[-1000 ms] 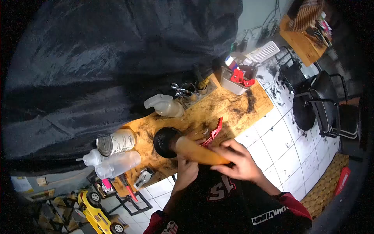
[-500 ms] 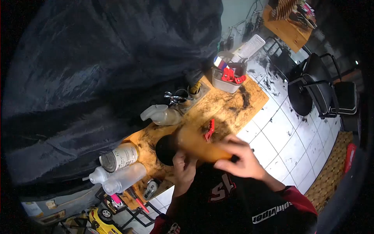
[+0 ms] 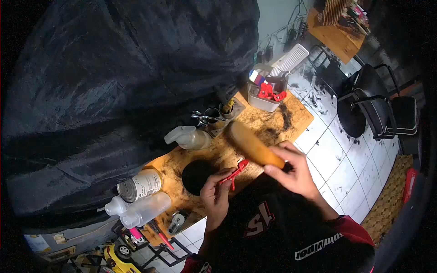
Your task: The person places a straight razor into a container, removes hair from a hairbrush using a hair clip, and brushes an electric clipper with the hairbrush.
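My left hand [image 3: 215, 194] pinches a red hair clip [image 3: 238, 171] above the front edge of the wooden table. Closed around the narrow end of a brush with a wooden back [image 3: 253, 144] is my right hand [image 3: 292, 172]. The brush's broad end points up and left over the tabletop; its bristles cannot be seen. Beside my left hand is a round black shape [image 3: 196, 176] on the table; I cannot tell whether it is a hole or a flat object.
The wooden table [image 3: 298, 111] has dark hair clippings on it. Along it are a grey tub [image 3: 263, 102] with red clips and a white comb [image 3: 291, 59], scissors [image 3: 205, 117], a spray bottle [image 3: 193, 138], a can [image 3: 141, 184] and plastic bottles [image 3: 145, 210]. A black chair [image 3: 371, 98] stands right.
The red clip that lay on the table is now seen in my left hand. My right hand has moved the brush up and right.
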`<state>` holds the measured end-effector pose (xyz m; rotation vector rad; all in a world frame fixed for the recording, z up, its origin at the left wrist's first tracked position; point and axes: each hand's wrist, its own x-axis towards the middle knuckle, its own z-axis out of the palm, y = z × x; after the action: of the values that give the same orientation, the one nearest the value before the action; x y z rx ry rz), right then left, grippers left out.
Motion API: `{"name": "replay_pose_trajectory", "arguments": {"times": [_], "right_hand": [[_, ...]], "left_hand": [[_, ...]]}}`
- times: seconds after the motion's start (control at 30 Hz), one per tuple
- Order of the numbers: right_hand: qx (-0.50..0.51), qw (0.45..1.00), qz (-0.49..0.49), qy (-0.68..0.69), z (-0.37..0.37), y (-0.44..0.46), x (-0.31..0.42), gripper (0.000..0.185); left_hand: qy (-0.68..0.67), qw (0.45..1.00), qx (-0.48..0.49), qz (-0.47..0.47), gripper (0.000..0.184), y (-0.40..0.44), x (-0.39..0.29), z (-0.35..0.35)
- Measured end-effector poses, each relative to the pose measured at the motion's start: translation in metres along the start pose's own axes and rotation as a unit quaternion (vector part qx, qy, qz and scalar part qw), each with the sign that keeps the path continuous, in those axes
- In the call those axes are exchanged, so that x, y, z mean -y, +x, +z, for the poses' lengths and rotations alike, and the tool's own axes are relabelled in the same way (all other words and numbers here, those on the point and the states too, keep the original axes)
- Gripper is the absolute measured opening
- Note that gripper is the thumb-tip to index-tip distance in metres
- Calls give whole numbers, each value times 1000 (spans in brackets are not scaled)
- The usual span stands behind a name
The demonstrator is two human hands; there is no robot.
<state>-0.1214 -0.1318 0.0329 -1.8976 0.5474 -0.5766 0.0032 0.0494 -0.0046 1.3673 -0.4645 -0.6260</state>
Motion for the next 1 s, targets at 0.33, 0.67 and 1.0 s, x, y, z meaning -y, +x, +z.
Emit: {"name": "replay_pose_trajectory", "arguments": {"times": [0.33, 0.67, 1.0], "right_hand": [[51, 996, 50, 56, 10, -5, -10, 42], [76, 995, -48, 53, 0, -1, 1, 43], [-37, 997, 70, -3, 3, -4, -18, 37]], "left_hand": [[-58, 996, -70, -12, 8, 5, -3, 4], [79, 995, -44, -29, 11, 10, -8, 13], [-2, 999, -38, 0, 8, 9, -5, 7]]}}
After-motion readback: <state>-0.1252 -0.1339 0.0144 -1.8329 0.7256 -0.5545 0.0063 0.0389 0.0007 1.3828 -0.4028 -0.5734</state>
